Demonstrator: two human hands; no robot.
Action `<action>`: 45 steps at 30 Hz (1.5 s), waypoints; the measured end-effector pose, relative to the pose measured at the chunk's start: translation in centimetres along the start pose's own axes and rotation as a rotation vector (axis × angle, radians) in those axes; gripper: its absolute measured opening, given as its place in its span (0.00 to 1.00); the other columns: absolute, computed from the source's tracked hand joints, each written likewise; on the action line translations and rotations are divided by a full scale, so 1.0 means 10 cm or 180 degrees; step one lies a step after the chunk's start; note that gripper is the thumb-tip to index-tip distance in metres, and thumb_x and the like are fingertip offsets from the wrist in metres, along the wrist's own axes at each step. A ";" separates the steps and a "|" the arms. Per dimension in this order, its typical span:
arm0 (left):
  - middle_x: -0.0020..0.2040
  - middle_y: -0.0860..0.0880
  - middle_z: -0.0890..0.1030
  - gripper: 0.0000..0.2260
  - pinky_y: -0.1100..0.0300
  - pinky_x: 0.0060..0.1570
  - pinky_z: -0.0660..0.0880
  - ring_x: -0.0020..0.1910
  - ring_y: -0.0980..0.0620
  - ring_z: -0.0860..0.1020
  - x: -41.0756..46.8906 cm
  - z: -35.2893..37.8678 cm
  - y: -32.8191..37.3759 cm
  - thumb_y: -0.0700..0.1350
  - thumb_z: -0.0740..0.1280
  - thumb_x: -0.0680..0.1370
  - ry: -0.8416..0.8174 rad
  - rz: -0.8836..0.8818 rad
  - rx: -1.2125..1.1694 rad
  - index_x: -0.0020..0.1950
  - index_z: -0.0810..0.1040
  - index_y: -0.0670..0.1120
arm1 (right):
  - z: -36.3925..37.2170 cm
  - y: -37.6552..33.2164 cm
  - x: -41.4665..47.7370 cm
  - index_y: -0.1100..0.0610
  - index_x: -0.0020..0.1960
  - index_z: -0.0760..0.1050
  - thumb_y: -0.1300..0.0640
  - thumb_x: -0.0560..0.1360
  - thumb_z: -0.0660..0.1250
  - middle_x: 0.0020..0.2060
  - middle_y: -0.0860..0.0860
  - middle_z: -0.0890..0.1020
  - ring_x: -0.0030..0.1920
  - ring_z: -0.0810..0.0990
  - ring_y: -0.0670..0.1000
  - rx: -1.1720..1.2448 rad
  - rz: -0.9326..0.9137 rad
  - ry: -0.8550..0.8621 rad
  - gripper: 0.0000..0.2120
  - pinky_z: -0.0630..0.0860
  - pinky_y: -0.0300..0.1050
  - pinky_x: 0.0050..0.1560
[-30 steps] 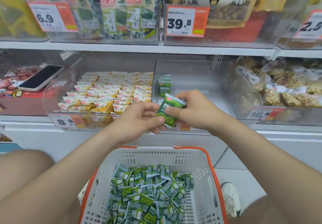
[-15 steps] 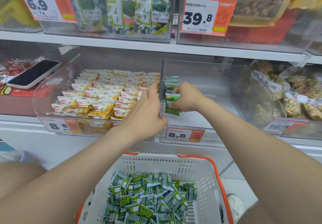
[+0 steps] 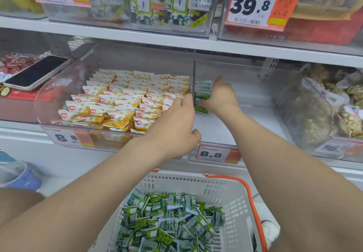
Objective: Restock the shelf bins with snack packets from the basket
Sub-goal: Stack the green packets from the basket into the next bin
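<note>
1. Phone (image 3: pixel 37 73): lies screen-up on the stock at far left.
2. Yellow-packet bin (image 3: pixel 49 102): clear, packed with rows of yellow-white packets (image 3: pixel 125 96).
3. Left hand (image 3: pixel 176 128): fingers straight, tips at the clear divider (image 3: pixel 194 79), thumb out sideways. Grip wide, holding nothing.
4. Green packet row (image 3: pixel 203 86): short row standing against the divider's right face, inside the middle bin (image 3: pixel 255 126).
5. Right hand (image 3: pixel 222 96): reaching into the middle bin, thumb pinching the front green packet (image 3: pixel 201 109) at the row's near end. Index finger straight, other fingers hidden behind the hand.
6. Price tag (image 3: pixel 214 153): reads 8.8, on the middle bin's front.
7. Basket (image 3: pixel 231 198): white with an orange rim, below the shelf, between the forearms. It holds a loose pile of basket packets (image 3: pixel 167 218), green.
8. Right bin (image 3: pixel 306 114): brownish wrapped snacks.
</note>
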State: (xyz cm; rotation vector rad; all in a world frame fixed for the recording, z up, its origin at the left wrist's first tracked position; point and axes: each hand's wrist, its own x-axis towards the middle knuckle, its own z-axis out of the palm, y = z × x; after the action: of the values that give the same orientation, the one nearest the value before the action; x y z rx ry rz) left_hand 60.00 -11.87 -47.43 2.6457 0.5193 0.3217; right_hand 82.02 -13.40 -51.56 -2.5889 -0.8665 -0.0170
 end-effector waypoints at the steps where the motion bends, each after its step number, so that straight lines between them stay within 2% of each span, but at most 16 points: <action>1: 0.57 0.45 0.72 0.21 0.43 0.54 0.76 0.56 0.41 0.74 -0.01 0.00 -0.01 0.46 0.69 0.76 0.0022 0.0013 -0.0039 0.66 0.66 0.46 | 0.00 0.01 -0.01 0.62 0.65 0.64 0.45 0.65 0.82 0.54 0.59 0.78 0.53 0.82 0.61 0.0018 0.0035 0.0009 0.41 0.79 0.50 0.46; 4: 0.58 0.46 0.72 0.20 0.45 0.55 0.75 0.57 0.43 0.74 -0.05 0.01 -0.01 0.47 0.69 0.77 0.0081 0.0016 -0.0112 0.67 0.67 0.47 | -0.02 0.04 -0.03 0.63 0.64 0.63 0.46 0.67 0.82 0.53 0.59 0.78 0.50 0.82 0.60 0.0470 0.0120 -0.0173 0.39 0.75 0.47 0.39; 6: 0.58 0.46 0.72 0.20 0.46 0.56 0.75 0.57 0.44 0.74 -0.08 0.01 0.00 0.48 0.69 0.78 0.0138 0.0026 -0.0098 0.66 0.68 0.47 | -0.08 0.04 -0.08 0.63 0.65 0.66 0.51 0.73 0.77 0.54 0.59 0.76 0.57 0.77 0.59 0.0513 -0.0049 -0.0368 0.31 0.70 0.45 0.43; 9: 0.61 0.46 0.73 0.21 0.48 0.58 0.73 0.61 0.44 0.73 -0.16 0.01 0.00 0.49 0.70 0.78 0.0364 0.0068 -0.0050 0.69 0.69 0.47 | -0.23 0.02 -0.26 0.60 0.61 0.74 0.57 0.78 0.68 0.52 0.56 0.79 0.58 0.77 0.60 0.0365 -0.0328 -0.0668 0.14 0.73 0.46 0.47; 12: 0.63 0.48 0.72 0.23 0.55 0.55 0.69 0.62 0.47 0.72 -0.27 0.00 0.03 0.48 0.69 0.77 0.0742 0.0150 0.0020 0.70 0.68 0.48 | -0.43 0.01 -0.55 0.57 0.61 0.78 0.62 0.78 0.61 0.55 0.57 0.82 0.58 0.78 0.60 0.0462 -0.0586 -0.0697 0.14 0.75 0.45 0.51; 15: 0.53 0.53 0.71 0.12 0.56 0.42 0.61 0.50 0.50 0.71 -0.40 -0.06 0.09 0.47 0.69 0.76 0.1125 0.0208 0.0164 0.56 0.70 0.52 | -0.70 -0.05 -0.94 0.55 0.55 0.80 0.62 0.76 0.58 0.50 0.55 0.84 0.56 0.79 0.59 0.0477 -0.0977 -0.0162 0.14 0.78 0.50 0.55; 18: 0.41 0.54 0.75 0.07 0.52 0.37 0.68 0.42 0.48 0.75 -0.53 -0.10 0.13 0.50 0.68 0.74 0.1030 -0.0045 0.0272 0.41 0.71 0.53 | -0.96 -0.14 -1.44 0.52 0.49 0.76 0.58 0.73 0.57 0.43 0.52 0.83 0.47 0.80 0.58 0.0579 -0.1397 0.0289 0.11 0.77 0.52 0.47; 21: 0.33 0.52 0.77 0.11 0.55 0.33 0.70 0.39 0.44 0.78 -0.63 -0.06 0.09 0.55 0.67 0.71 0.0448 -0.0307 0.0457 0.35 0.72 0.50 | -1.09 -0.21 -1.94 0.50 0.47 0.72 0.53 0.71 0.56 0.38 0.51 0.81 0.41 0.79 0.58 0.0507 -0.1830 0.0024 0.08 0.76 0.52 0.40; 25: 0.37 0.51 0.79 0.11 0.54 0.38 0.77 0.43 0.44 0.81 -0.74 0.22 -0.08 0.57 0.66 0.70 -0.0894 -0.0449 0.0694 0.36 0.75 0.50 | -0.83 -0.11 -2.38 0.51 0.43 0.70 0.53 0.76 0.60 0.41 0.56 0.80 0.43 0.80 0.62 -0.0447 -0.2114 -0.1125 0.03 0.77 0.52 0.39; 29: 0.36 0.44 0.79 0.12 0.55 0.34 0.71 0.34 0.44 0.75 -0.83 0.83 -0.34 0.50 0.66 0.75 -0.2163 -0.0561 0.0904 0.38 0.78 0.43 | -0.42 0.11 -2.63 0.57 0.48 0.72 0.61 0.77 0.62 0.39 0.54 0.75 0.39 0.78 0.59 -0.1510 -0.2448 -0.2207 0.01 0.74 0.49 0.34; 35: 0.37 0.46 0.72 0.12 0.52 0.36 0.69 0.32 0.47 0.68 -1.30 1.88 -0.65 0.40 0.60 0.82 -0.3494 -0.0551 0.1196 0.38 0.72 0.44 | -0.06 0.19 -2.90 0.57 0.51 0.76 0.62 0.78 0.63 0.37 0.53 0.73 0.33 0.76 0.53 -0.1839 -0.2734 -0.2861 0.05 0.73 0.46 0.30; 37: 0.43 0.45 0.77 0.09 0.53 0.37 0.70 0.35 0.48 0.70 -1.47 2.09 -0.70 0.38 0.59 0.84 -0.3703 -0.0460 0.1354 0.48 0.78 0.41 | -0.01 0.20 -2.93 0.56 0.50 0.74 0.62 0.78 0.63 0.37 0.52 0.72 0.33 0.75 0.52 -0.1822 -0.2799 -0.2993 0.03 0.73 0.46 0.30; 39: 0.61 0.43 0.79 0.13 0.54 0.39 0.72 0.43 0.47 0.73 -1.63 2.22 -0.76 0.35 0.62 0.83 -0.3840 -0.0358 0.1486 0.67 0.76 0.41 | 0.05 0.21 -2.95 0.56 0.52 0.74 0.62 0.79 0.63 0.38 0.52 0.71 0.32 0.73 0.51 -0.1854 -0.2817 -0.3121 0.04 0.70 0.45 0.28; 42: 0.84 0.43 0.54 0.36 0.51 0.46 0.78 0.51 0.42 0.80 -1.80 2.47 -0.94 0.29 0.64 0.79 -0.3905 -0.0390 0.1604 0.83 0.58 0.51 | 0.09 0.22 -2.95 0.55 0.50 0.74 0.63 0.79 0.65 0.37 0.51 0.72 0.31 0.72 0.50 -0.1919 -0.2851 -0.3205 0.03 0.70 0.44 0.28; 43: 0.85 0.45 0.45 0.41 0.49 0.48 0.80 0.56 0.41 0.81 -1.84 2.54 -1.00 0.28 0.63 0.78 -0.3981 -0.0423 0.1564 0.84 0.54 0.55 | 0.11 0.22 -2.95 0.55 0.47 0.72 0.63 0.80 0.65 0.37 0.51 0.72 0.31 0.72 0.50 -0.1907 -0.2868 -0.3213 0.05 0.71 0.44 0.28; 45: 0.85 0.46 0.38 0.43 0.47 0.55 0.80 0.68 0.39 0.76 -1.90 2.65 -1.06 0.27 0.63 0.79 -0.4165 -0.0512 0.1431 0.85 0.50 0.58 | 0.14 0.22 -2.94 0.54 0.42 0.69 0.62 0.81 0.64 0.37 0.51 0.71 0.31 0.72 0.50 -0.1871 -0.2937 -0.3228 0.10 0.72 0.45 0.29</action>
State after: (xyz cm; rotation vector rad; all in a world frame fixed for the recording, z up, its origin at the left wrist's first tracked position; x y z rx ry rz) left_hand 47.47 -20.15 -78.25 2.4742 0.3293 -1.6073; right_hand 59.41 -31.39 -57.73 -2.2819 -2.6628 0.9555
